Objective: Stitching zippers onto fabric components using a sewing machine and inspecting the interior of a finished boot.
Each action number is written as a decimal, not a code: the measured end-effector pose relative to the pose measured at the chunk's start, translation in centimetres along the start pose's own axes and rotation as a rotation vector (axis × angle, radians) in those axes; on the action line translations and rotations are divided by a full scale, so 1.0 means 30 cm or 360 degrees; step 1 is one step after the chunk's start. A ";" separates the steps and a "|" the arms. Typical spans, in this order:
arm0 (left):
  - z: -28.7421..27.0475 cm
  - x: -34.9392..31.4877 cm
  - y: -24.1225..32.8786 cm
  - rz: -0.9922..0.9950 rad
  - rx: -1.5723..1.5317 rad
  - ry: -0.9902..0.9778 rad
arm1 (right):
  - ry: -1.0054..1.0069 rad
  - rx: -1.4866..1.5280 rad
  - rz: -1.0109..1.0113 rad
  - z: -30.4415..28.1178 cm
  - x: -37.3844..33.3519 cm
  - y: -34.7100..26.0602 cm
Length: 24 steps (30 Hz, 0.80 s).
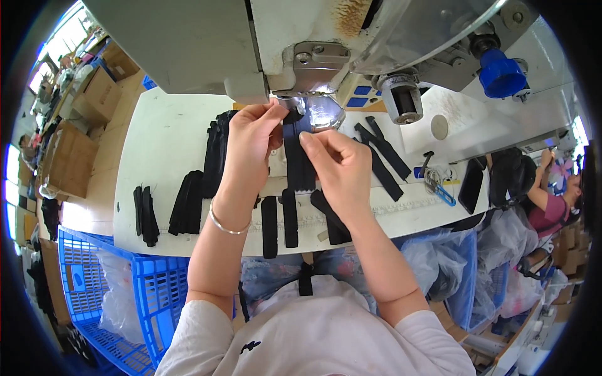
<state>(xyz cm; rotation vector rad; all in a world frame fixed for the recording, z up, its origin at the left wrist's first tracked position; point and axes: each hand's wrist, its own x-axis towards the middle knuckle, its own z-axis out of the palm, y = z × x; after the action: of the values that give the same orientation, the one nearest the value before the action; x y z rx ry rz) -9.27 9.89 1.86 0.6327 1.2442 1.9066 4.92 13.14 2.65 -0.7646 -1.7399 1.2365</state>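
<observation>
A dark band that looks like a black zipper (300,160) hangs under the head of a sewing machine (320,59), its lower end jagged. My left hand (254,138) pinches it at the top left, close beside the lit needle area. On its right edge the thumb and fingers of my right hand (342,166) are closed. The needle and the zipper's top end are partly hidden by my left fingers and the machine. Just below my hands, two short black strips (269,227) lie side by side on the white table (160,128).
More black strips lie in bundles at left (186,203) and loose at right (382,160). Blue-handled snips (444,194) and a black phone (471,186) rest at the right. A blue crate (157,294) stands lower left. Another person (555,200) sits far right.
</observation>
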 end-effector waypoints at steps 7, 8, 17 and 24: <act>-0.068 0.127 -0.021 0.0080 -0.0134 -0.0100 | -0.0220 -0.0032 0.0099 -0.051 -0.066 0.012; -0.009 0.122 0.013 -0.0061 -0.0037 0.0164 | -0.0237 -0.0034 0.0179 -0.078 -0.086 0.039; -0.033 0.086 0.037 0.0030 -0.0030 0.0158 | 0.0227 -0.1515 -0.0285 -0.287 -0.016 0.368; -0.211 -0.011 0.025 0.0098 0.1029 0.0312 | 0.0130 -0.1745 -0.0634 -0.293 -0.035 0.384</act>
<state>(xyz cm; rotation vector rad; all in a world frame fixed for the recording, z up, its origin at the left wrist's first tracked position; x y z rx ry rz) -14.00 6.04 0.01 0.8254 2.0162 1.6259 13.29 19.78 -7.20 -0.9545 -2.3098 -0.1032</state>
